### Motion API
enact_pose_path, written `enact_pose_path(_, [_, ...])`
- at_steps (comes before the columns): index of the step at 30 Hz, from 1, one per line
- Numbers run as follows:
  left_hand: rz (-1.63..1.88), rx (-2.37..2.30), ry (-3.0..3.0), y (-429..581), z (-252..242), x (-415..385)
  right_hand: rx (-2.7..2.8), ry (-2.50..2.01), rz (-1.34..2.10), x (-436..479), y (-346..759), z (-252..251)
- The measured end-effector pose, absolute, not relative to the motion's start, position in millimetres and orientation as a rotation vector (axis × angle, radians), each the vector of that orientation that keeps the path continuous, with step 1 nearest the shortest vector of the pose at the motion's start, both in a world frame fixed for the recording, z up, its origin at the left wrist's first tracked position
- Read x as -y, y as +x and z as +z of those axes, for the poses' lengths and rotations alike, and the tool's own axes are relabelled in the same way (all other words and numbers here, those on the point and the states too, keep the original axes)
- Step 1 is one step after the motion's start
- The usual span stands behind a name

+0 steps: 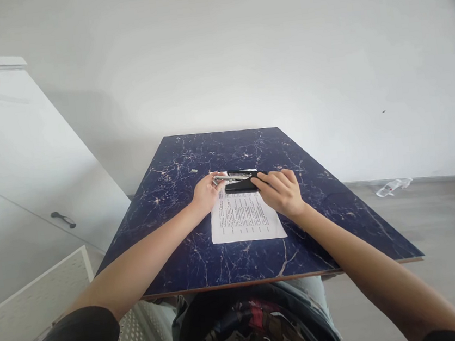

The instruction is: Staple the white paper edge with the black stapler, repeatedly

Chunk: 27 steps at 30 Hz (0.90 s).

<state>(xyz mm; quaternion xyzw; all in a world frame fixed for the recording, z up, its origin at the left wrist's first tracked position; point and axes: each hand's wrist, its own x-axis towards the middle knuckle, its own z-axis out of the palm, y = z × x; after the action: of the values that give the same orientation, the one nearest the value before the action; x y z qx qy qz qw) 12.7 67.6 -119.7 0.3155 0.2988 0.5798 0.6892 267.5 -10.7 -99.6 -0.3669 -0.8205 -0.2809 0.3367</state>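
A black stapler (238,188) is held above a sheet of printed paper (247,224), its jaws spread and the silver metal magazine showing between them. My right hand (283,190) is wrapped round the hinge end. At the other end, the fingers of my left hand (206,193) are closed on the tip of the metal magazine. Whether staples sit inside it is too small to tell. The paper lies flat on the table, its upper part hidden behind the stapler and my hands.
The dark blue marbled table (230,266) stands against a white wall. A tiny pale green piece (193,170) lies on it, back left. To the left is a white cabinet (10,140) with a dark handle (63,219). A clear plastic object (394,187) rests on the floor at right.
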Motion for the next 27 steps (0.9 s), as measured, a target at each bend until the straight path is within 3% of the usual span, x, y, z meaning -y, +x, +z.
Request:
enact_pose_path(5, [1.788, -0.928, 0.873, 0, -125, -81, 1.903, -1.118, -0.459, 7, 256, -93])
enact_pose_path(11, [2.006, -0.858, 1.438, -5, -97, -63, 1.905, -1.321, 0.002, 2, 249, -100])
enact_pose_path(15, [1.954, -0.711, 1.787, 4, -84, -40, 1.894, -1.405, 0.205, 0, 247, -104])
enact_pose_path(27, [1.638, -0.470, 2.144, 23, -100, -14, 1.980, -1.409, 0.226, -5, 248, -110])
